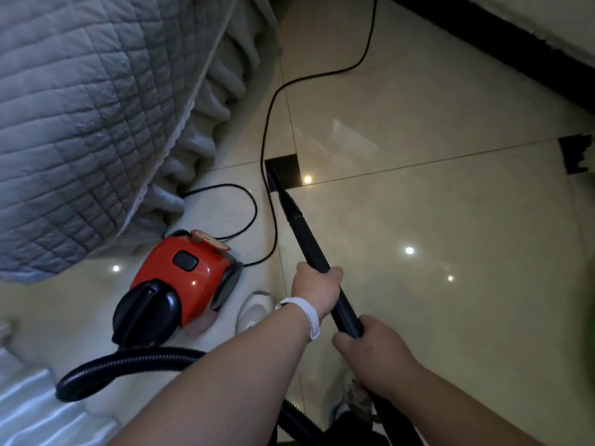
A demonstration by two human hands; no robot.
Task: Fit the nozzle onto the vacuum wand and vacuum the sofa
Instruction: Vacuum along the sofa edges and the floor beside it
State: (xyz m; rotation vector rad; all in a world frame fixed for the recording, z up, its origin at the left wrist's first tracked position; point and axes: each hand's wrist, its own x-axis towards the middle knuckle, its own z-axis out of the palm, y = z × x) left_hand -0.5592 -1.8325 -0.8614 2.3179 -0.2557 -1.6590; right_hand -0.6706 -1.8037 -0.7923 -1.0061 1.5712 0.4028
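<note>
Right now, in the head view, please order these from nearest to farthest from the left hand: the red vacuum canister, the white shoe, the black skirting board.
1. The white shoe, on the floor just left of and below the left hand.
2. The red vacuum canister, farther left on the floor.
3. The black skirting board, far ahead at the wall, upper right.

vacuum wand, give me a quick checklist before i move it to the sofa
1. Nozzle fitted on the wand tip: ok.
2. Left hand and right hand both grip the wand: ok.
3. Power cord clear of the nozzle: not ok, it lies right beside it.
4. Nozzle on the sofa: not ok, it points at the floor.
5. Red vacuum switched on: cannot tell.
</note>
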